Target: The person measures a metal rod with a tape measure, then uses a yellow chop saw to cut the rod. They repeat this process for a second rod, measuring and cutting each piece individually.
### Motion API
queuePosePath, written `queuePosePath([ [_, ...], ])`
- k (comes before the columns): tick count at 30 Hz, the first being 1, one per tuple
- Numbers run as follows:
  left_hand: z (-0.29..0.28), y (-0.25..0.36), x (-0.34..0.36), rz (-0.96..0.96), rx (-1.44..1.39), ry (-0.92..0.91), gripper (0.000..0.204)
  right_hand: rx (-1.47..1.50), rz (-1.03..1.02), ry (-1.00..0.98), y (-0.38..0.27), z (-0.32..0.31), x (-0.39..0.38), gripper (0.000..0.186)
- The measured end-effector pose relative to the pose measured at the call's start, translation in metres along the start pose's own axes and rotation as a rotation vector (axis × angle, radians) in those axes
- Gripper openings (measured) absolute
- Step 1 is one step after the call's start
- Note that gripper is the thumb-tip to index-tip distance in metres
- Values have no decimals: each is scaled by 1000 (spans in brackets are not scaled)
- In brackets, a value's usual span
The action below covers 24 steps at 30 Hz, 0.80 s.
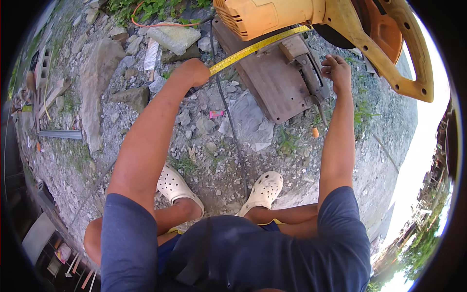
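My left hand is closed around a tape measure, its case mostly hidden by the fingers. From that hand the yellow tape blade stretches up and right across a cut-off saw, its far end by the clamp near the saw's yellow body. Beneath the blade lies the saw's rusty base plate, with a metal clamp along its right side. Just right of the clamp is my right hand, fingers apart and loosely bent, with nothing visible in it. Whether it touches the clamp I cannot tell.
The saw's yellow handle and orange guard rise at the upper right. A black cable runs along the gravel between my pale clogs. Large stones and a grey metal channel lie at left.
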<state>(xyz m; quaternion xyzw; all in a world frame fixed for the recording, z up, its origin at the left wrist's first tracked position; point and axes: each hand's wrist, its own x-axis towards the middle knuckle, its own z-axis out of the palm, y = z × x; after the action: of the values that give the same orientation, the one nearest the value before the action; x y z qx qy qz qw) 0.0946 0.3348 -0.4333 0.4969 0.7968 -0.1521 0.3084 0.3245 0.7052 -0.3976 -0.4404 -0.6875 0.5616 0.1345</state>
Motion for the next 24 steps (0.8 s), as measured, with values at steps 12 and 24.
queuePosePath([
  [12,64,-56,-54,186,97,-63,23,-366,-309,-659,-83,128,-94,20],
  [24,75,-76,-60,116,-125,-40,25,-1080,-693,-1000,-53,346,-99,20],
])
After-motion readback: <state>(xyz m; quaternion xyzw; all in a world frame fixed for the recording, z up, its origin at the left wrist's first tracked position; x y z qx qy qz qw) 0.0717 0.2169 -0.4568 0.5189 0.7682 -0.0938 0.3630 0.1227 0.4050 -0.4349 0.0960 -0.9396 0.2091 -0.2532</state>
